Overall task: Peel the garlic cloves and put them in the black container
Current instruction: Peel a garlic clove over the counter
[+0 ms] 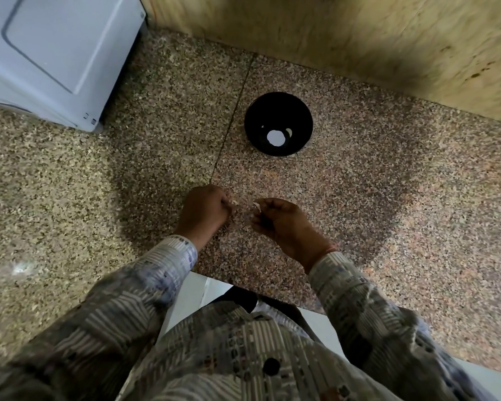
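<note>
1. The left hand's (206, 211) fingers (224, 203) are curled tight, pinching a pale garlic bit (234, 202). The right hand (284, 224) pinches a second bit (256, 207) (clove or skin, too small to tell).
2. Peeling seems under way, with the hands close together over the table (388, 198).
3. Next, strip the skin and carry the clove forward to the black container (272, 105), well beyond the hands.

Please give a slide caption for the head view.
Left hand and right hand each pinch a garlic bit over the counter, near the black container.

Home kitchen: speckled granite counter (388, 183), white appliance (55, 53).
</note>
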Tool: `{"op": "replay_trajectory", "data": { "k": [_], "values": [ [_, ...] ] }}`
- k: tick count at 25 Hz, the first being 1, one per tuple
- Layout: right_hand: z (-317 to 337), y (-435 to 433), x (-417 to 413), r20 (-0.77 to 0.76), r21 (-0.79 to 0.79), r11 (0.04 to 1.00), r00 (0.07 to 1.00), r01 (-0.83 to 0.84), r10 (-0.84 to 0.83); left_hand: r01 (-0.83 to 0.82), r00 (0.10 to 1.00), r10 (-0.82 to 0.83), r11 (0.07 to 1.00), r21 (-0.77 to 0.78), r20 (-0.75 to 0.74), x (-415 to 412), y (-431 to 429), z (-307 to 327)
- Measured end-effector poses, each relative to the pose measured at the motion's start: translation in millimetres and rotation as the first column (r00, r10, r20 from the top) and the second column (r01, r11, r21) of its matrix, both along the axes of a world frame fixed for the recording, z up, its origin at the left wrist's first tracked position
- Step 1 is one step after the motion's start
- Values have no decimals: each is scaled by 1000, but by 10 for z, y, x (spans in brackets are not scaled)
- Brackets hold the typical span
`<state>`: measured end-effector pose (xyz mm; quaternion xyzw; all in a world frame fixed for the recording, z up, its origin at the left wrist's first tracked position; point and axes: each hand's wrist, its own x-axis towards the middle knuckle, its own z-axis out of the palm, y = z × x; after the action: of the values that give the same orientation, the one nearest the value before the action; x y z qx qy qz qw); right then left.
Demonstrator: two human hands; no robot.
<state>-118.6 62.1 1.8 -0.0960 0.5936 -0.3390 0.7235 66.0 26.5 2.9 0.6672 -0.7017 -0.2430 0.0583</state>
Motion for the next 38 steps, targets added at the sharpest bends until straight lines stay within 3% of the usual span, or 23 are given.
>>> {"op": "replay_trajectory", "data": {
  "k": [2,5,9,11,12,14,15,16,21,29,38],
  "values": [
    [-17,10,-20,-43,34,999,999,24,-23,19,1000,-19,998,-55,15,-18,16,1],
    [-25,31,-83,-52,79,997,998,26,-22,163,980,-174,980,-110,-98,-125,131,-16],
    [-1,59,-161,-97,86,996,995,-32,40,272,922,-279,960,-63,-268,-360,209,-92],
    [-24,54,-223,-199,79,994,975,-81,95,283,909,-281,958,-39,-309,-402,197,-170],
    [-76,52,-270,-350,58,981,917,-186,194,293,917,-294,955,-44,-268,-412,190,-204],
    [-195,49,-361,-700,52,872,605,-487,380,328,932,-330,944,-38,-148,-451,185,-250],
    [-235,54,-381,-776,56,827,496,-560,389,355,928,-356,935,-26,-107,-474,187,-267],
    [-250,63,-391,-804,56,801,450,-596,390,379,921,-379,925,-16,-87,-497,196,-281],
    [-279,36,-388,-781,50,824,491,-565,385,409,911,-409,913,-9,-54,-496,206,-348],
    [-277,-11,-310,-826,143,768,353,-625,440,449,893,-450,893,34,0,-510,168,-336],
    [-304,-62,-277,-844,168,791,328,-589,424,446,894,-448,893,55,31,-551,133,-324]
  ]
}}
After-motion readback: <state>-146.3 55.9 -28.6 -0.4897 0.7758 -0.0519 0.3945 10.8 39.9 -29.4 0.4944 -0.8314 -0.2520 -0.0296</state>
